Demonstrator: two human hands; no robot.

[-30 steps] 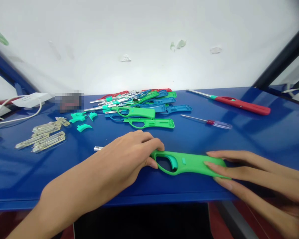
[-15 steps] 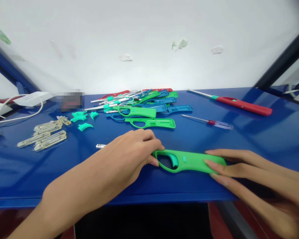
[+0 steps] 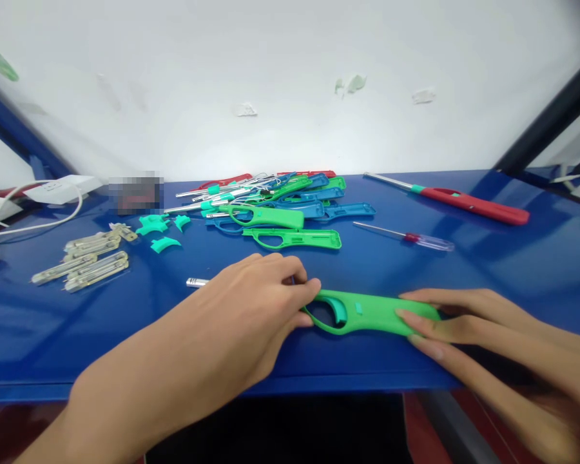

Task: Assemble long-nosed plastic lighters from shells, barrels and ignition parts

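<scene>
A green gas lighter (image 3: 377, 312) with a long metal nozzle lies low over the blue table, its handle pointing right. My left hand (image 3: 251, 309) pinches the front of its body beside the trigger loop and covers most of the nozzle; only the silver tip (image 3: 196, 282) shows past the wrist. On the rear end of the handle, the fingers of my right hand (image 3: 468, 322) are closed from above and below. A teal trigger (image 3: 339, 310) sits inside the loop, and a small teal piece (image 3: 359, 309) shows on the body.
Behind my hands is a pile of green, blue and red lighter shells (image 3: 290, 209) with metal nozzles. Teal triggers (image 3: 165, 244) and clear fuel tanks (image 3: 96, 269) lie left. A screwdriver (image 3: 428, 242) and a red lighter (image 3: 473, 205) lie right. The blue table's edge (image 3: 319, 385) is near.
My left hand's thumb and finger have slid slightly right along the lighter's front, now covering the start of the loop. My right hand keeps its hold.
</scene>
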